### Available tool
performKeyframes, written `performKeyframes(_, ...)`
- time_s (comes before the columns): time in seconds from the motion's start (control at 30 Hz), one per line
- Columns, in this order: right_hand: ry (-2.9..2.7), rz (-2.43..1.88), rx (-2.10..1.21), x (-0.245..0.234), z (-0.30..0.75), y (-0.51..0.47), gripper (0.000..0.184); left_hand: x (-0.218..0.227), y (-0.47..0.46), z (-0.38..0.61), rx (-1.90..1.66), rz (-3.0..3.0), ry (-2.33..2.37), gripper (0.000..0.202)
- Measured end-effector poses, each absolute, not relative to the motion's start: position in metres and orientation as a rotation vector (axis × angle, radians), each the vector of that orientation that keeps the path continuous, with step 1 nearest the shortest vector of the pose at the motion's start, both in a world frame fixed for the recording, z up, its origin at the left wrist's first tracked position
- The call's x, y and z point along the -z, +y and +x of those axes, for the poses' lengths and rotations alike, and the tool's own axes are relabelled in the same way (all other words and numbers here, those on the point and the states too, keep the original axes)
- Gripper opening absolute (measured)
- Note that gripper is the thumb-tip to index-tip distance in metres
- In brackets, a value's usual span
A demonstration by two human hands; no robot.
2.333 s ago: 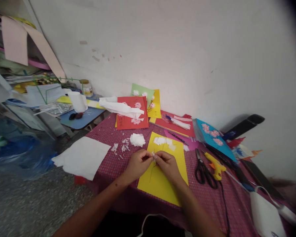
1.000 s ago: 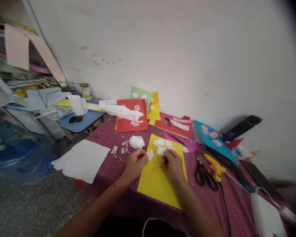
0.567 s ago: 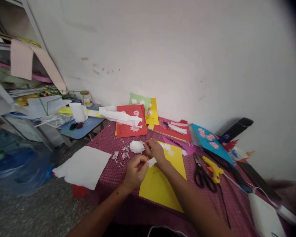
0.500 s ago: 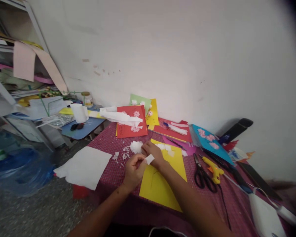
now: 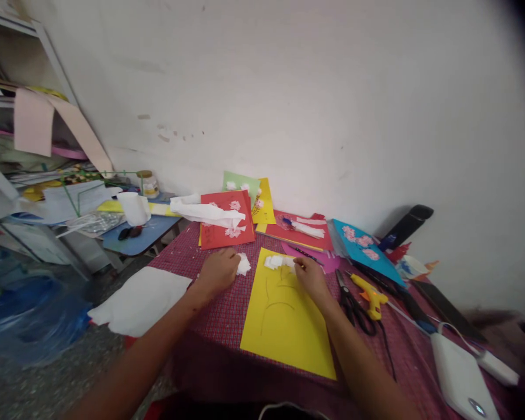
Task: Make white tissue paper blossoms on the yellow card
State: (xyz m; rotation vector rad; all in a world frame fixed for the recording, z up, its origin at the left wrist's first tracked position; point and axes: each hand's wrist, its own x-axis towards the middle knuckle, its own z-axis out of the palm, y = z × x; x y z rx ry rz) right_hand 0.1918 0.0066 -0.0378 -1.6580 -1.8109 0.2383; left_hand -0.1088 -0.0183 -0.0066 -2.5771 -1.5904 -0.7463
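Note:
A yellow sheet of paper [image 5: 284, 332] with thin drawn curved lines lies on the checked cloth. Along its upper part runs a row of small white paper pieces [image 5: 276, 262]. My right hand [image 5: 311, 277] is at the right end of that row, thumb and fingertips pinched at a white piece. My left hand [image 5: 219, 269] is left of the sheet with its fingers together, beside a small heap of white paper [image 5: 244, 265]; what its fingertips hold is hidden. A large white paper sheet [image 5: 146, 297] hangs over the table's left edge.
Black scissors [image 5: 354, 306] and a yellow glue gun [image 5: 371, 297] with a cable lie to the right, near a white power bank [image 5: 461, 373]. Behind are red cards [image 5: 221, 233] and a blue card [image 5: 371, 259] with pink paper flowers. A blue stool [image 5: 142, 234] stands left.
My hands have moved apart: the left went left to the paper heap, the right moved to the row's right end. The small white strip between them is no longer visible there.

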Motion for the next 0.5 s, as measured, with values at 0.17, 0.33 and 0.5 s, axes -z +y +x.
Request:
performKeyframes(0.17,-1.896,-1.699,-0.278,0.036,0.195,0.01,0.027,0.013,-0.019,-0.106,0.435,-2.614,-1.575,0.018)
performKeyframes(0.33,-1.991,-1.644,-0.271,0.037,0.178,0.015,0.042,0.002,-0.021,-0.074,0.645,-2.65,-1.452,0.025)
performKeyframes(0.5,-1.939,-1.601,-0.2,0.037,0.178,0.025,0.041,0.004,0.001,-0.026,1.009,-2.686,-1.535,0.03)
